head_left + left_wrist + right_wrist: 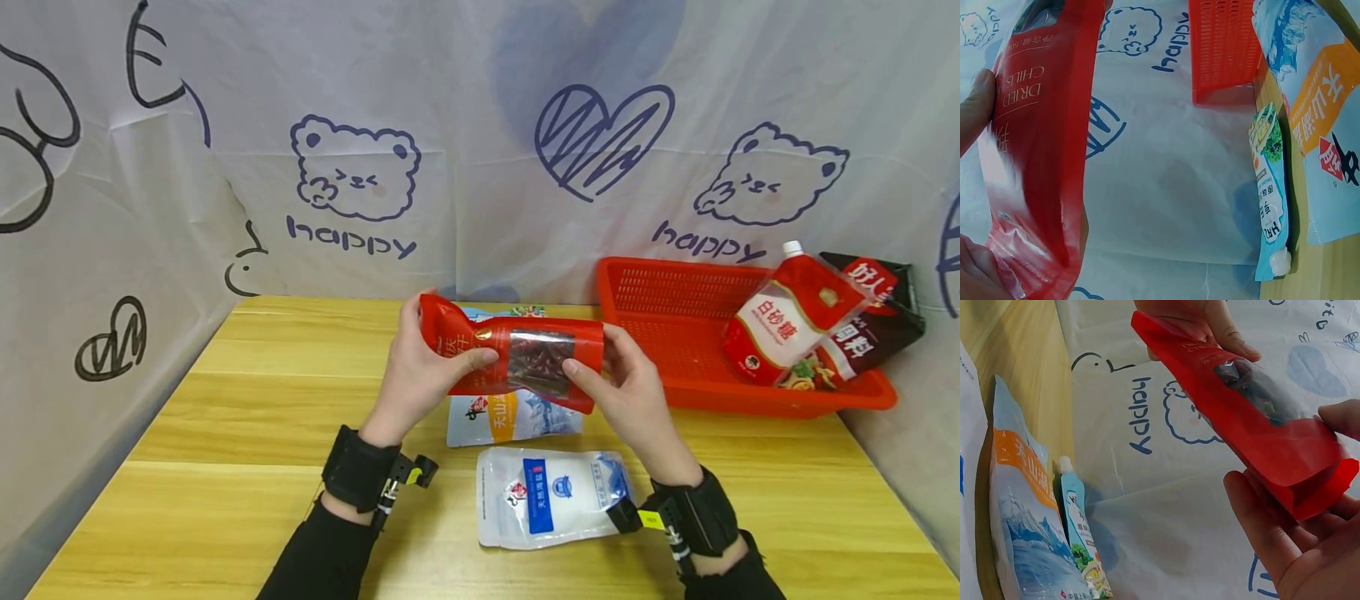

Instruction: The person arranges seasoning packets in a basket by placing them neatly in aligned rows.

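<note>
A red bag of dried chilis (517, 358) with a clear window is held up over the table, lying sideways in the head view. My left hand (420, 367) grips its left end, thumb across the front. At the other end my right hand (626, 383) pinches it between thumb and fingers; the right wrist view shows the bag's folded base (1310, 481) there. Below, partly hidden by it, lies an orange-and-blue bag (513, 421). Nearer me is a white-and-blue bag (577, 500), flat on the table. A light-blue spouted pouch (1270, 194) lies near the back edge.
At the back right stands a red plastic basket (660, 333). Leaning in its right end are a red-and-white spouted sugar pouch (772, 321) and a black seasoning packet (866, 342). A printed white cloth (480, 167) hangs behind the wooden table (247, 467).
</note>
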`<action>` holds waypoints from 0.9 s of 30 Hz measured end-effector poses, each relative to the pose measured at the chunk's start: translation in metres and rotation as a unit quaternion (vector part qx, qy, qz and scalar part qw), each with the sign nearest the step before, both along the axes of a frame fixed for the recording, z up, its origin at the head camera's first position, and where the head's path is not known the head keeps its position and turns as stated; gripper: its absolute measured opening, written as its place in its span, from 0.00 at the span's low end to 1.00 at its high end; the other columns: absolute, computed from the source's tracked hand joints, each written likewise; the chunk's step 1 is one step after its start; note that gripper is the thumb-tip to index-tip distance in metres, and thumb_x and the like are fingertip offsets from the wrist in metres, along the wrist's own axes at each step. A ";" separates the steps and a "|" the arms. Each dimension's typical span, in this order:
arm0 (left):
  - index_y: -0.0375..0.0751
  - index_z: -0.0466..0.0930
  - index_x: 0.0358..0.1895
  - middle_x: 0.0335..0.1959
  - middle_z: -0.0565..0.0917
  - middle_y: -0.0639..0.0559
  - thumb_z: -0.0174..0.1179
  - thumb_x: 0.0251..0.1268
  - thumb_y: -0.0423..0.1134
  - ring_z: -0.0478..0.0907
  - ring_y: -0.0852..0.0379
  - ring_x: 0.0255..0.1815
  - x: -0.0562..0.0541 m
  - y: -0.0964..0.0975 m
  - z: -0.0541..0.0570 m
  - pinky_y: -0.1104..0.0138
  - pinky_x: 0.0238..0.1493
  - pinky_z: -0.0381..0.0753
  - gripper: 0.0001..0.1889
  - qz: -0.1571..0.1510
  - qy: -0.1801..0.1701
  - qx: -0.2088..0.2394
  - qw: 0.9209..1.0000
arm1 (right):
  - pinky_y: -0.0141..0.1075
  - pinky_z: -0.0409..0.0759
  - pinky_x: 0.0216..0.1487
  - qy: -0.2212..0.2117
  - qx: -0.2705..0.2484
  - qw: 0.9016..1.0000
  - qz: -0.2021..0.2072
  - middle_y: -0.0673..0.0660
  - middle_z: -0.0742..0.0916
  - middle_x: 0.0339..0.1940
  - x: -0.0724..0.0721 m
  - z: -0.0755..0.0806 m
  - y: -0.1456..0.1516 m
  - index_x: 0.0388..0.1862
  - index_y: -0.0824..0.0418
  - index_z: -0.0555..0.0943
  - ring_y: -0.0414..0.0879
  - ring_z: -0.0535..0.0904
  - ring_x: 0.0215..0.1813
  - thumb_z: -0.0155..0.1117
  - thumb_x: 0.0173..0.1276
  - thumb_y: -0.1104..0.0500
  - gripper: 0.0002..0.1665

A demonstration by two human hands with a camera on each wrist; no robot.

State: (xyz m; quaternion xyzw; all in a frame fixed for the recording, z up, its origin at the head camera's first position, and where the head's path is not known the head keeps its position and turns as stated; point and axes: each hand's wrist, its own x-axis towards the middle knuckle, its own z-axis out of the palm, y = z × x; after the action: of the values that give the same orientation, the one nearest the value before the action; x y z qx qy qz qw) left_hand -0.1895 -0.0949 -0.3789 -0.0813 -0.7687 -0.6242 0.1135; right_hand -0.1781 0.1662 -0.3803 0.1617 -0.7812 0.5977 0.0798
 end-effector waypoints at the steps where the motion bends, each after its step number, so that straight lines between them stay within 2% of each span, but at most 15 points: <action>1: 0.46 0.52 0.79 0.64 0.75 0.45 0.79 0.57 0.42 0.75 0.46 0.63 0.000 0.000 0.000 0.49 0.55 0.86 0.52 0.000 0.003 -0.001 1.000 | 0.30 0.84 0.53 0.001 0.000 1.000 0.001 0.62 0.83 0.63 0.000 0.000 0.000 0.72 0.64 0.70 0.52 0.80 0.59 0.68 0.74 0.63 0.31; 6: 0.45 0.53 0.79 0.64 0.76 0.44 0.80 0.55 0.41 0.75 0.46 0.64 0.000 -0.001 0.001 0.49 0.55 0.86 0.53 0.003 0.013 -0.022 1.000 | 0.27 0.82 0.54 0.019 0.016 1.000 -0.004 0.59 0.82 0.65 0.000 0.003 0.001 0.73 0.62 0.70 0.52 0.79 0.62 0.68 0.74 0.63 0.31; 11: 0.45 0.56 0.78 0.62 0.77 0.45 0.82 0.52 0.40 0.76 0.46 0.62 0.000 -0.002 0.002 0.50 0.55 0.86 0.53 -0.014 0.026 -0.058 0.998 | 0.27 0.78 0.59 0.053 0.074 0.996 -0.009 0.54 0.83 0.66 0.001 0.006 0.005 0.72 0.59 0.73 0.48 0.78 0.67 0.70 0.73 0.60 0.31; 14: 0.46 0.57 0.78 0.61 0.78 0.45 0.84 0.50 0.41 0.78 0.46 0.60 0.001 -0.001 0.003 0.51 0.54 0.87 0.54 -0.027 0.033 -0.090 0.995 | 0.34 0.82 0.58 0.067 0.120 0.990 0.007 0.52 0.84 0.65 0.002 0.008 0.006 0.70 0.56 0.75 0.49 0.79 0.66 0.73 0.70 0.59 0.31; 19: 0.46 0.58 0.78 0.61 0.80 0.45 0.85 0.47 0.44 0.80 0.46 0.58 0.005 0.001 0.005 0.52 0.52 0.88 0.56 -0.029 0.051 -0.156 0.986 | 0.49 0.87 0.55 0.066 0.190 0.978 0.049 0.55 0.85 0.63 0.003 0.010 0.004 0.68 0.56 0.78 0.53 0.81 0.62 0.77 0.67 0.58 0.31; 24: 0.44 0.59 0.78 0.62 0.80 0.43 0.86 0.45 0.44 0.80 0.45 0.57 0.006 0.003 0.005 0.51 0.53 0.87 0.57 -0.030 0.076 -0.189 0.978 | 0.51 0.88 0.53 0.056 0.255 0.963 0.068 0.55 0.86 0.61 0.003 0.008 0.002 0.67 0.54 0.80 0.53 0.83 0.56 0.78 0.66 0.55 0.30; 27: 0.44 0.59 0.78 0.63 0.79 0.42 0.86 0.45 0.43 0.80 0.44 0.58 0.006 0.004 0.005 0.51 0.53 0.87 0.56 -0.032 0.089 -0.199 0.975 | 0.51 0.88 0.52 0.054 0.265 0.960 0.078 0.56 0.86 0.60 0.002 0.007 0.003 0.67 0.54 0.81 0.54 0.84 0.55 0.77 0.68 0.54 0.29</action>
State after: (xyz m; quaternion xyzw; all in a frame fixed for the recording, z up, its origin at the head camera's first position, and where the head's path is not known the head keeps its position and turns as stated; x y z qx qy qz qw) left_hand -0.1830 -0.0906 -0.3739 -0.1820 -0.8612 -0.4526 0.1428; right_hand -0.1760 0.1688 -0.3737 0.2694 -0.8911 0.3642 0.0290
